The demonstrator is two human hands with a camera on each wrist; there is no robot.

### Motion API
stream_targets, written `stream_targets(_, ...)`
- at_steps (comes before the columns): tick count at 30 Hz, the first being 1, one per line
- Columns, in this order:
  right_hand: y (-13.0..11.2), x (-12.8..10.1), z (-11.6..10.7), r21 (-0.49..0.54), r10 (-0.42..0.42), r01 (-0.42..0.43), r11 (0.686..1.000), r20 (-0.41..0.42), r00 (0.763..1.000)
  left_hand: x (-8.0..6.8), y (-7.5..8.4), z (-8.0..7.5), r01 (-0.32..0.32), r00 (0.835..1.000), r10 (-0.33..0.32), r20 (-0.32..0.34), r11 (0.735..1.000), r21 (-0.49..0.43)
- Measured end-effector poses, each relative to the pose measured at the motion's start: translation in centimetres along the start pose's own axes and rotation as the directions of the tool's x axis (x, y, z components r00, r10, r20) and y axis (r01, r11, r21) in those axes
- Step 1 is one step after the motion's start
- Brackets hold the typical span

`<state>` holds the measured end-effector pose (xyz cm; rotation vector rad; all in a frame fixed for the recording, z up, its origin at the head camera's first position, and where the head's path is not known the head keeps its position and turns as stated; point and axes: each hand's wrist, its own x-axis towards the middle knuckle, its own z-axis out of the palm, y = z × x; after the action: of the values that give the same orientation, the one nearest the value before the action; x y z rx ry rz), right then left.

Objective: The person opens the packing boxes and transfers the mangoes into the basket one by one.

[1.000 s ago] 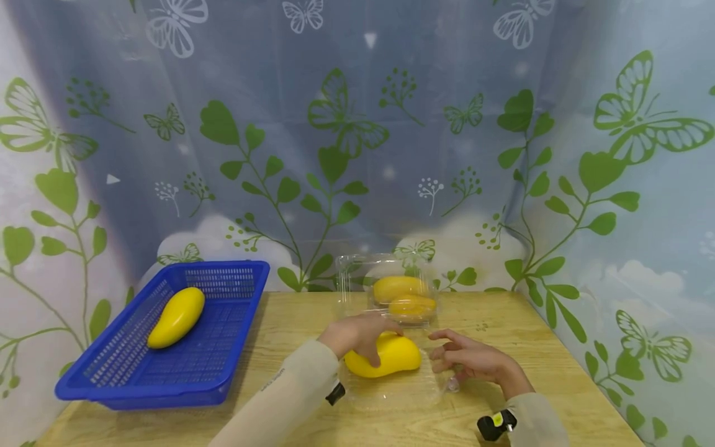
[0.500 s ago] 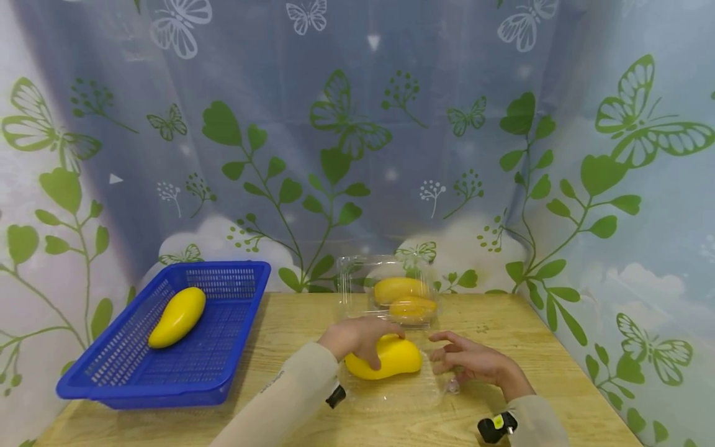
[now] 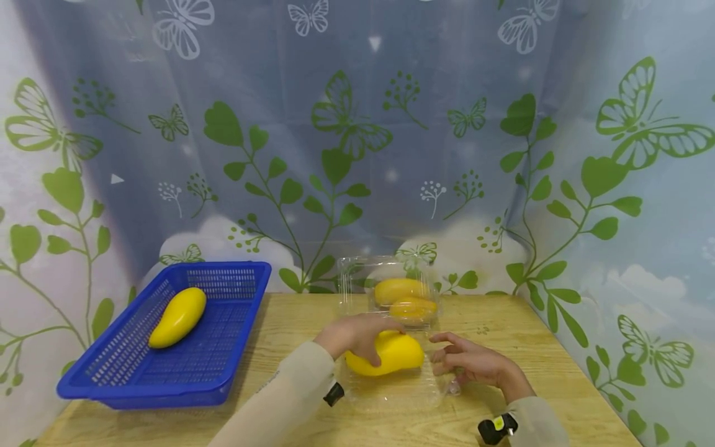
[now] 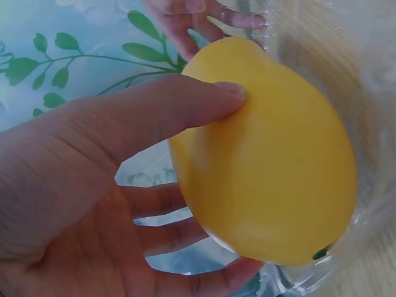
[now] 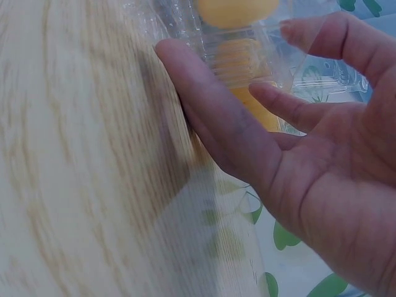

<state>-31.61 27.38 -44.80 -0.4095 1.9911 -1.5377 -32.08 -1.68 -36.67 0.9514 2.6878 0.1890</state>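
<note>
One mango (image 3: 399,357) is in or above the clear tray (image 3: 391,398), short of the table's (image 3: 486,313) back edge; our left hand (image 3: 360,337) pinches it, our right hand (image 3: 473,361) has fingers spread; we should settle it gently.

The blue rectangular plastic basket (image 3: 139,392) sits left of the left fingers (image 4: 167,238); the clear plastic tray (image 3: 391,394) lies beneath them; two yellow oblong mangoes (image 3: 399,290) lie beyond.
</note>
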Motion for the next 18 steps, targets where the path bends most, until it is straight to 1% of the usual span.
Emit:
stream_targets(7,-0.1,-0.1,0.2,-0.007,0.005,-0.005,1.000,-0.003,1.000,-0.7,-0.2,-0.8,-0.008,1.000,0.007,-0.027,1.000,-0.027)
stream_targets(14,-0.1,-0.1,0.1,0.001,0.007,-0.007,1.000,0.007,1.000,-1.4,-0.4,-1.4,-0.056,0.997,0.054,-0.049,0.997,-0.045)
stream_targets(18,0.0,0.0,-0.1,-0.006,0.000,0.000,1.000,0.009,1.000,-1.7,-0.6,-1.8,-0.057,0.997,0.054,-0.054,0.997,-0.057)
